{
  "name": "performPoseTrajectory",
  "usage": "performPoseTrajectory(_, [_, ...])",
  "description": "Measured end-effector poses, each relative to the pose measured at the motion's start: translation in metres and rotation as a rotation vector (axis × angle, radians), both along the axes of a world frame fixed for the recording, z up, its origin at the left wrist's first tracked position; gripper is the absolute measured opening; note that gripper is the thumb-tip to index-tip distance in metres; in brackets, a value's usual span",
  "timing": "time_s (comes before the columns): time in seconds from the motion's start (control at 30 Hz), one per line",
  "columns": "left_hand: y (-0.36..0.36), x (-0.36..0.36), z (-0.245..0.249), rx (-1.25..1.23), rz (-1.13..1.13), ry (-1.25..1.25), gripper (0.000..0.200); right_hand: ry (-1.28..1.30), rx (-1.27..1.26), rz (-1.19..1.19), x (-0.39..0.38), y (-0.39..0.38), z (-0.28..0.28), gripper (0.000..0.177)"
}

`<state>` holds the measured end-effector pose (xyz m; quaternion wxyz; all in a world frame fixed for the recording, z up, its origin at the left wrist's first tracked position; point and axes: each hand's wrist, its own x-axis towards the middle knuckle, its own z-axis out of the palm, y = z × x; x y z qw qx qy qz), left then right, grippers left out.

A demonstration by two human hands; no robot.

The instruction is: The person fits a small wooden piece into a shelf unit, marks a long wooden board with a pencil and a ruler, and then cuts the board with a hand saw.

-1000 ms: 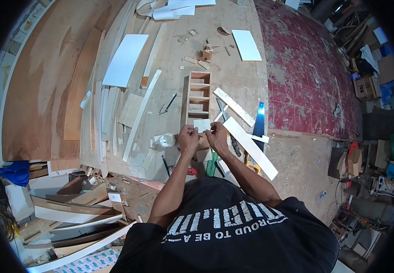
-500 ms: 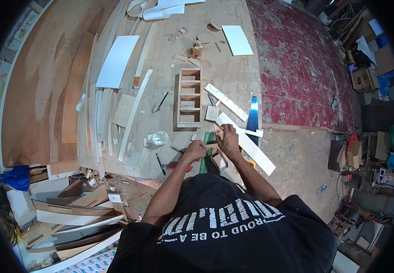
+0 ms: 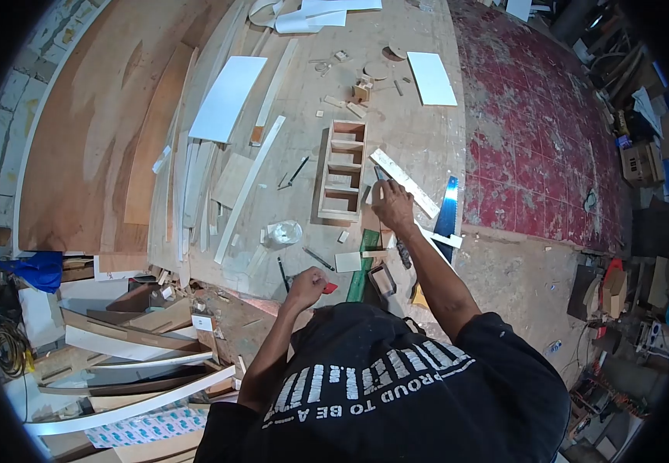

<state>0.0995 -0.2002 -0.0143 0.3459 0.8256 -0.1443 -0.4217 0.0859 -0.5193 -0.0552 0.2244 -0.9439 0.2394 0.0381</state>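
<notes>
My left hand (image 3: 308,288) is closed at the table's near edge, over a flat red object (image 3: 330,288). Whether the fingers grip it is hidden. My right hand (image 3: 393,207) reaches forward, fingers bent down and together, beside a compartmented wooden box (image 3: 343,167). A slim dark-blue tool (image 3: 381,174) shows at its fingertips; what they hold, if anything, is hidden. A pale wooden strip (image 3: 408,184) slants just beyond this hand. Between my hands lie a green strip (image 3: 364,266), a small pale wood rectangle (image 3: 347,262) and a small open wooden frame (image 3: 383,280).
A blue-bladed handsaw (image 3: 447,207) lies near the table's right edge. White panels (image 3: 228,99) and long strips (image 3: 249,198) are on the left. A clear plastic bag or cup (image 3: 283,233) and a dark pen (image 3: 299,170) rest mid-table. Offcuts (image 3: 133,339) are piled lower left.
My hands have moved apart: the left one back toward the red object, the right one forward to the blue tool. The pale wood rectangle between them is now uncovered. The view has shifted slightly.
</notes>
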Motion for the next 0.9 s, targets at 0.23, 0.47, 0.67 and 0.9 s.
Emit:
performPoseTrajectory(0.23, [0.020,-0.015,-0.016,-0.065,0.012,-0.004,0.021,-0.098,0.206,0.126,-0.062,-0.043,-0.001,0.066])
performPoseTrajectory(0.47, [0.012,-0.014,-0.002,-0.024,-0.036,-0.077,0.032,-0.270,0.110,0.110,-0.073,-0.023,-0.013,0.043])
performPoseTrajectory(0.67, [0.015,-0.023,0.036,0.007,0.003,-0.119,0.033,-0.042,0.036,-0.077,-0.071,0.002,-0.014,0.034])
performPoseTrajectory(0.9, [0.009,-0.038,0.058,-0.125,0.085,-0.070,0.026,-0.365,0.141,-0.006,-0.095,0.009,0.058,0.026])
